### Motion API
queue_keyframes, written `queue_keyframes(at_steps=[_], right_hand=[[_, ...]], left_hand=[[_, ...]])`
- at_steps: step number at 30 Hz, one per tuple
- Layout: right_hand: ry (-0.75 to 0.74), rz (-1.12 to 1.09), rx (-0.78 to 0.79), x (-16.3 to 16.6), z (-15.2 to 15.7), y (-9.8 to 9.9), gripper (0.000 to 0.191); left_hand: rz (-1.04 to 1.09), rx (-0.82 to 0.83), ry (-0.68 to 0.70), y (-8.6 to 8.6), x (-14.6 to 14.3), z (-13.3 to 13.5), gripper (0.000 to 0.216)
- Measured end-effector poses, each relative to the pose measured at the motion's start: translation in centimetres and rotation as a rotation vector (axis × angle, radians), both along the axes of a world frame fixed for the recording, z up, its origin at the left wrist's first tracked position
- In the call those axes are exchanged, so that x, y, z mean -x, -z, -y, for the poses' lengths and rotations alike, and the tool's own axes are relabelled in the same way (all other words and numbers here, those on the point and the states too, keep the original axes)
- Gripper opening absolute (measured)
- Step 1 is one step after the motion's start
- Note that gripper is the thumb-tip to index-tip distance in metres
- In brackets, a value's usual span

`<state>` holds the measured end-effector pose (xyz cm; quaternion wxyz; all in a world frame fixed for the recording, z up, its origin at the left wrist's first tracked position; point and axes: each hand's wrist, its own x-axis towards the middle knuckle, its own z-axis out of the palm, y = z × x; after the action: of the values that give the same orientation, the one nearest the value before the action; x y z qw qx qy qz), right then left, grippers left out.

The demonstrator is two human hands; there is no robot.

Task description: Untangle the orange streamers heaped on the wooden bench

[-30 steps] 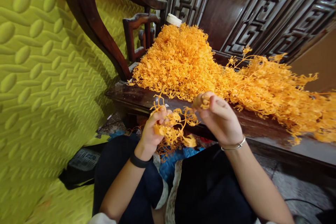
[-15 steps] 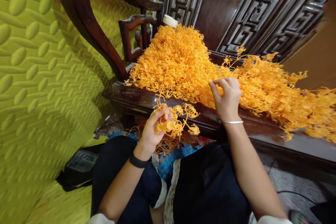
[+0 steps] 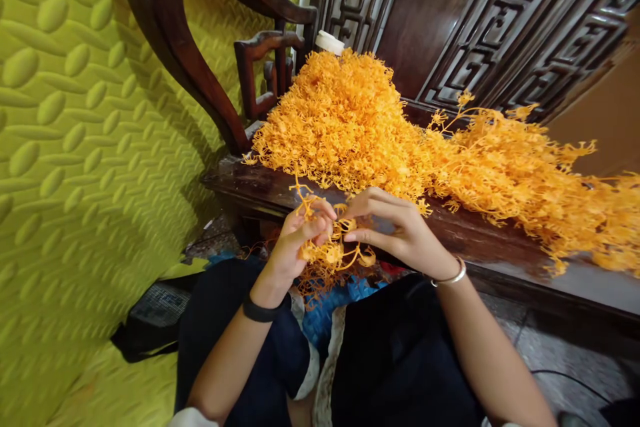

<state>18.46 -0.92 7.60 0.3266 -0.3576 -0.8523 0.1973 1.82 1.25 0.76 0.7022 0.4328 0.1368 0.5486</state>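
My left hand (image 3: 295,243) is closed around an orange plastic sprig (image 3: 327,253), its thin stem standing up past my fingers and its curled flower-like heads hanging to the right. My right hand (image 3: 393,227) reaches in from the right with thumb and fingers apart, around the sprig's outer heads; whether the fingertips touch them I cannot tell. Just beyond both hands, a large heap of small orange plastic pieces (image 3: 340,120) lies on a dark wooden bench (image 3: 280,188). To its right spreads a looser pile of branched orange sprigs (image 3: 520,173).
A curved wooden armrest (image 3: 175,47) rises at the left beside a yellow-green padded wall (image 3: 75,147). Carved wood panelling (image 3: 440,20) stands behind the heap. A blue plastic bag (image 3: 327,303) with orange stems (image 3: 320,280) is between my knees. A dark bag (image 3: 155,310) rests at left.
My right hand has come back from the edge of the heap, down and left, to the sprig. Its fingers went from pinched to spread. My left hand still holds the sprig.
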Motion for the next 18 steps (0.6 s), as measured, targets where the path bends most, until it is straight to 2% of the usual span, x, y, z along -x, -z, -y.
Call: queue_keyframes(at_steps=[5,8,11,13,16,18], right_hand=[[0.097,-0.129,0.002,0.01,0.30,0.09,0.015],[0.141,-0.221,0.060,0.00,0.52,0.02,0.013],[0.117,-0.335,0.187,-0.06,0.52,0.02,0.009],[0.084,-0.434,0.313,-0.06,0.39,0.15,0.007],[0.035,-0.564,0.457,0.22,0.19,0.55,0.006],[0.018,-0.630,0.509,0.65,0.15,0.89,0.008]], left_hand=[[-0.196,0.024,0.036,-0.12,-0.02,0.11,0.036],[-0.387,-0.093,0.017,-0.11,-0.36,0.33,0.030],[-0.443,-0.186,0.002,-0.09,-0.70,0.52,0.020],[-0.446,-0.173,-0.079,-0.10,-0.79,0.60,0.021],[-0.464,-0.149,-0.298,-0.13,-0.79,0.77,0.037],[-0.482,-0.184,-0.355,-0.13,-0.81,0.98,0.047]])
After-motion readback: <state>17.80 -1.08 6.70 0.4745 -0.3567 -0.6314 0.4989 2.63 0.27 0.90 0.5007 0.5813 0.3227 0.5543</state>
